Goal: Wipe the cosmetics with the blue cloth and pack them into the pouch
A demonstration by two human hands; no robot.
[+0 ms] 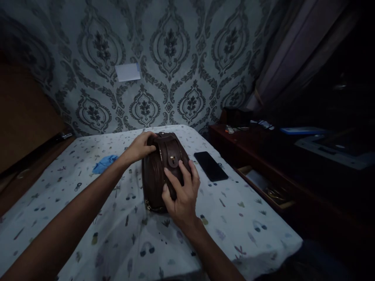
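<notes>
A dark brown leather handbag (154, 177) stands on the patterned white sheet, with a flap strap, a small metal clasp (172, 159) and brass-coloured trim at its lower corner. My left hand (140, 148) grips its upper left edge, the thumb bent over the top and the other fingertips partly hidden behind it. Against the near right side, my right hand (183, 195) holds the bag with curved, spread fingers just below the clasp. A black smartphone (211, 166) lies flat to the right of the bag. To the left rests a crumpled blue cloth (104, 164), partly behind my left forearm.
The sheet (234, 230) covers a bed-like surface ending at a patterned wall (170, 47). On the right is a dark red desk (222, 136) with an open drawer (263, 187) holding small items. A brown wooden panel (26, 113) stands at the left.
</notes>
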